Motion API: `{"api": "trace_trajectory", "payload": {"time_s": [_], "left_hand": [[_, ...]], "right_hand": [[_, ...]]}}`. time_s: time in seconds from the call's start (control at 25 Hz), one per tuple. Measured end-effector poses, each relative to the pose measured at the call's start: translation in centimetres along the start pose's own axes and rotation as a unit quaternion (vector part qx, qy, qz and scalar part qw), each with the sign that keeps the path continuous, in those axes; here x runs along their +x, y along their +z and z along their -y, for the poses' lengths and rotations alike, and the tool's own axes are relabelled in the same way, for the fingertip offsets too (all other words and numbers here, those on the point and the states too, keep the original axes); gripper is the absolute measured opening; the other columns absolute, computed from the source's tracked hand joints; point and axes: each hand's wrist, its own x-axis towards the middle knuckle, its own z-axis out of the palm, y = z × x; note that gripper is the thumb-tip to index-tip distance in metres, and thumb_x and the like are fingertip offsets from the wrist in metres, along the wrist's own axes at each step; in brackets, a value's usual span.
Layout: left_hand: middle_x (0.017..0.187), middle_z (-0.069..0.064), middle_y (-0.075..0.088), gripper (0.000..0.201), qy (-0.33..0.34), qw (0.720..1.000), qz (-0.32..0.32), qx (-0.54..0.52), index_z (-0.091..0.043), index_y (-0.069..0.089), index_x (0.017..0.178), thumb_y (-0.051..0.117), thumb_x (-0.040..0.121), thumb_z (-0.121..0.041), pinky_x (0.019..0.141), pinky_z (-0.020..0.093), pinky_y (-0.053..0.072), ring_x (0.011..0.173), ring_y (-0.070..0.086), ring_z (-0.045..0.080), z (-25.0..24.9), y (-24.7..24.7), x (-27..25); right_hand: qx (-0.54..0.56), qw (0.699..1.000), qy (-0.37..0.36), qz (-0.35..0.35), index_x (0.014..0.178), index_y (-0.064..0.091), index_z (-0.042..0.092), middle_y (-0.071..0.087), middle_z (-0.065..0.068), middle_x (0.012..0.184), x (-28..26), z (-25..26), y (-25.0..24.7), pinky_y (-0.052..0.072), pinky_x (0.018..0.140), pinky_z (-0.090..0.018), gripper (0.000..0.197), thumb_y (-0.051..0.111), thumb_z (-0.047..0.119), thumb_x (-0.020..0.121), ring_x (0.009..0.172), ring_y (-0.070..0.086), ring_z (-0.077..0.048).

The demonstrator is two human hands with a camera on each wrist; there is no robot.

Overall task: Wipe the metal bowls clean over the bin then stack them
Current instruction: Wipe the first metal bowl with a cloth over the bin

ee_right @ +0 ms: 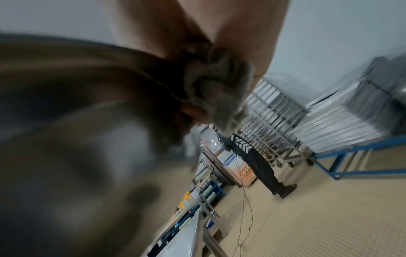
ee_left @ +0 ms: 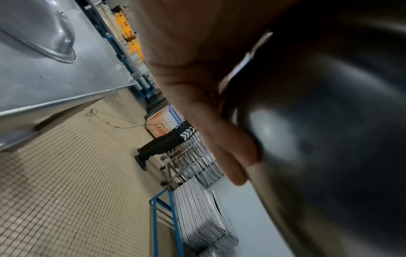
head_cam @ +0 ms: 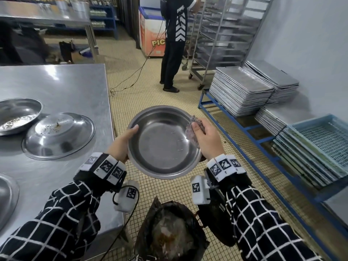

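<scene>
Wiping is underway: the left hand [head_cam: 122, 146] grips the near-left rim of the round steel bowl [head_cam: 162, 142] above the dark-lined bin [head_cam: 169, 232], the right hand [head_cam: 205, 140] pinches a greyish rag [head_cam: 190, 131] seemingly against its far-right wall; next, stack it on the worktop [head_cam: 62, 87].

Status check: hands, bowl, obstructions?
Left hand grips bowl rim. Right hand presses cloth at opposite rim. Bin below, nothing obstructing.

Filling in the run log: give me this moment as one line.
left hand: grips bowl rim | right hand: holds cloth at far rim | bin: below bowl | dirty bowls: on table
</scene>
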Motion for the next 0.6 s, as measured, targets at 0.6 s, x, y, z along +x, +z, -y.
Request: {"api": "trace_trajectory", "payload": {"time_s": [0.6], "left_hand": [[0.092,0.007,0.069,0.035,0.025,0.999,0.013,-0.042,-0.014,0.066,0.107,0.048,0.092,-0.041,0.083,0.046,0.054,0.088,0.065,0.028,-1.7,0.0,-0.1]], "right_hand": [[0.041,0.999,-0.006,-0.001,0.1,0.058,0.022,0.063,0.005,0.089,0.3,0.6,0.0,0.052,0.073,-0.021,0.016,0.046,0.032,0.099,0.084,0.063,-0.007]]}}
